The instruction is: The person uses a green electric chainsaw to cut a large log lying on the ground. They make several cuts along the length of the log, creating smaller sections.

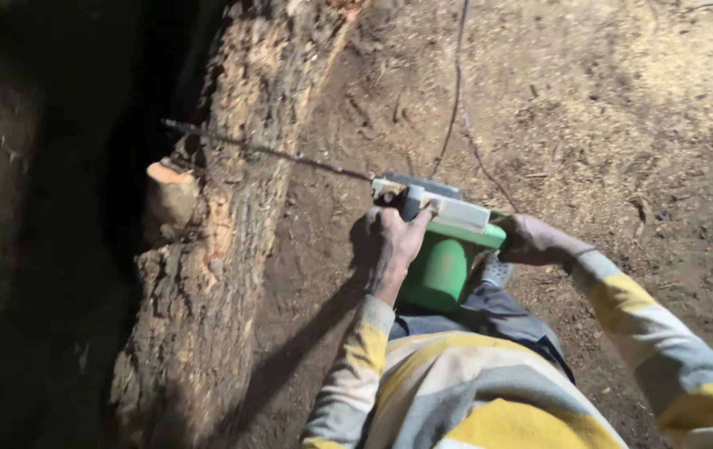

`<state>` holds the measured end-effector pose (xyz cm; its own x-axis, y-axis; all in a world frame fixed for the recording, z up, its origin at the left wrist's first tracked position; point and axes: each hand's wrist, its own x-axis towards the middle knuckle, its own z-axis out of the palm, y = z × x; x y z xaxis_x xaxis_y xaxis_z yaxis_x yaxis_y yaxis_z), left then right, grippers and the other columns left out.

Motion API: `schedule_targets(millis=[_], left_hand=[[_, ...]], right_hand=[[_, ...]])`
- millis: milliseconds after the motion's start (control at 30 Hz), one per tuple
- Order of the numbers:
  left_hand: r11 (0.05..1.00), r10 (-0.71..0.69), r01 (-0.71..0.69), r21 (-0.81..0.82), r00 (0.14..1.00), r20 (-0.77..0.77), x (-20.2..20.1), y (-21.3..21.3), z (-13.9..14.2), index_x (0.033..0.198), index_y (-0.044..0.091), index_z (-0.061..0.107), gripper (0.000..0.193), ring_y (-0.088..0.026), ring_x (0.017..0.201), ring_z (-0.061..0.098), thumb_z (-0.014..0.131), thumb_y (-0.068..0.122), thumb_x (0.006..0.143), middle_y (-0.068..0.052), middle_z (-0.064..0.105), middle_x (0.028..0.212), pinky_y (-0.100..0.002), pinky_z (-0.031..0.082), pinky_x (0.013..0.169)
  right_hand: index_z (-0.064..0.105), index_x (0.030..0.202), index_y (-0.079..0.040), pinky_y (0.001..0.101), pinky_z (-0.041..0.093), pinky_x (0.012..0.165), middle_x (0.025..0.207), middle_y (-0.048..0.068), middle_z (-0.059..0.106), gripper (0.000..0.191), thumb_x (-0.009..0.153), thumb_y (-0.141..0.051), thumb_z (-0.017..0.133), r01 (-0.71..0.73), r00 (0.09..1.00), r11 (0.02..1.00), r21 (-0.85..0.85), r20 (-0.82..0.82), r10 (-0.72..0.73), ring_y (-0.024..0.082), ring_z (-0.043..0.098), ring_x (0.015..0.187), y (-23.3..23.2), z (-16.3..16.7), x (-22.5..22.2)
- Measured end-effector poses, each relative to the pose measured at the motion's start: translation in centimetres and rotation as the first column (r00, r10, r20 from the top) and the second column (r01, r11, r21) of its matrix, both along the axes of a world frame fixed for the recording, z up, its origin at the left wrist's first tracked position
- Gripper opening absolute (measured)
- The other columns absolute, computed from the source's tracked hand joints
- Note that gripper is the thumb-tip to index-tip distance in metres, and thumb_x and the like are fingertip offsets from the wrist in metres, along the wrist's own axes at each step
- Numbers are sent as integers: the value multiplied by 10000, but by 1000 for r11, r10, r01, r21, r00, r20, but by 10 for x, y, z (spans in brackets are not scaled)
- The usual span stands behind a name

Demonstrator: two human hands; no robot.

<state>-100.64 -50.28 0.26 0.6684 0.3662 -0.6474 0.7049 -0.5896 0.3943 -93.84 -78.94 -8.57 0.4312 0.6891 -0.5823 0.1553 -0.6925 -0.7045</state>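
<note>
- Electric chainsaw (444,241): green and pale grey body, held low in front of the person between both hands, its thin guide bar (265,151) reaching left into the log (223,249).
- Handling, as judged: a rigid, fairly heavy tool with its weight toward the motor housing; the bar is no place to hold. The front handle and the rear grip are the sound holds, and both are taken.
- Left hand (394,241): fingers curled closed around the front handle.
- Right hand (535,241): at the rear of the body, apparently gripping it (the fingers themselves are hidden behind the housing, so their closure cannot be told).
- A cord (459,91) trails up across the ground behind the saw.
- Log: thick, rough-barked, lying on the ground, with a cut stub (169,199) on its left flank.
- Surface: bare packed earth (623,108) strewn with sawdust and chips; likely loose footing.
- Room: deep shadow left of the log; detail there unreadable.
</note>
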Motion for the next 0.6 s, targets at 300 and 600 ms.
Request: schedule_targets(millis=[300,600], left_hand=[[912,383,-328,-246,895,227,-25,-193,-53,1055,-29,697,540,-256,904,713,836,400,758,-180,739,973,-408,537,796],[852,508,-437,-288,823,255,-68,-369,-20,936,74,772,306,-210,750,733,752,316,750,-73,773,832,-394,554,702]], right_hand=[[725,1081,-118,455,571,755,953,170,752,382,711,-204,766,-57,993,998,37,102,53,327,726,838,-171,-14,2],[735,1076,-139,449,563,690,931,154,751,413,663,-148,720,-204,977,975,90,78,198,314,720,794,-326,9,-3]])
